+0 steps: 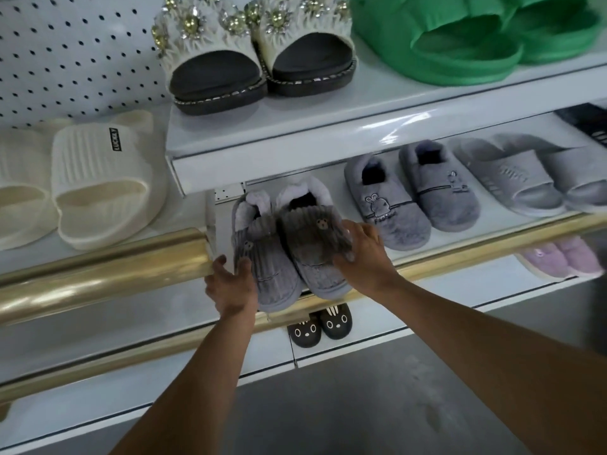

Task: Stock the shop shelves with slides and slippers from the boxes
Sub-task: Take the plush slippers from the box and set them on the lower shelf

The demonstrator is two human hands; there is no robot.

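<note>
Because the pair should sit flush with the grey rabbit slippers [387,205] alongside, I clasp the corduroy slippers [289,251] between left hand [231,280] and right hand [363,254], toes overhanging the middle shelf [460,257] edge.

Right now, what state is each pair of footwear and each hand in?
Grey corduroy bear slippers: side by side, toes overhanging the gold shelf rail, held on both sides.
Left hand: grips the left slipper's outer edge.
Right hand: grips the right slipper's side.
Grey fluffy rabbit slippers: shelved, untouched.
Grey plastic slides: shelved.
Cream ribbed slides: shelved.
Jewelled white slides: upper shelf.
Green slides: upper shelf.
</note>
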